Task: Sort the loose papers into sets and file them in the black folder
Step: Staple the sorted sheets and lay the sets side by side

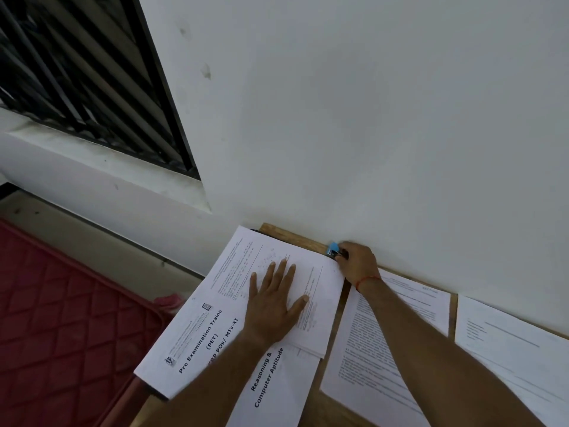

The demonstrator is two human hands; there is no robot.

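My left hand [275,298] lies flat with spread fingers on a set of printed sheets [320,318] at the left of the wooden table [295,237]. Under that set lie a "Pre Examination Training" sheet [184,343] and a "Reasoning & Computer Aptitude" sheet [277,392]. My right hand [357,261] grips a light blue stapler [334,249] at the far corner of the set, close to the wall. A dark edge [154,392] shows under the left stack; it may be the black folder. Two more paper piles lie to the right, a text page [369,349] and another page [508,349].
A white wall [369,118] rises right behind the table's far edge. A barred window [77,72] is at upper left. A red quilted mattress [61,318] lies on the floor to the left of the table, with a pink item [167,300] on its edge.
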